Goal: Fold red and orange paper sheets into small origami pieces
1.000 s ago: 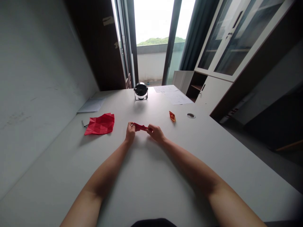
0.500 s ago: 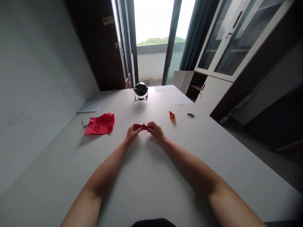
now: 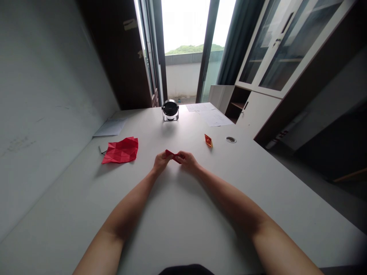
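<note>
A small piece of folded red paper [image 3: 174, 156] is held between my two hands, just above the white table. My left hand [image 3: 161, 162] pinches its left end, and my right hand [image 3: 187, 160] grips the right end. The paper slants down from left to right, and my fingers hide part of it. Left of my hands lies a larger creased red sheet of paper [image 3: 122, 150], partly unfolded. To the right stands a small orange and red folded piece [image 3: 208, 141].
A small round black fan or lamp on a metal stand [image 3: 170, 110] is at the table's far side. Loose papers [image 3: 213, 114] lie at the back right, another sheet [image 3: 110, 126] at the back left. A cable hole [image 3: 231, 139] is near the right edge. A wall [image 3: 43, 114] borders the left.
The folded red paper has turned from nearly level to slanting, its right end now lower. My right hand has shifted slightly down with it; the other things stay put.
</note>
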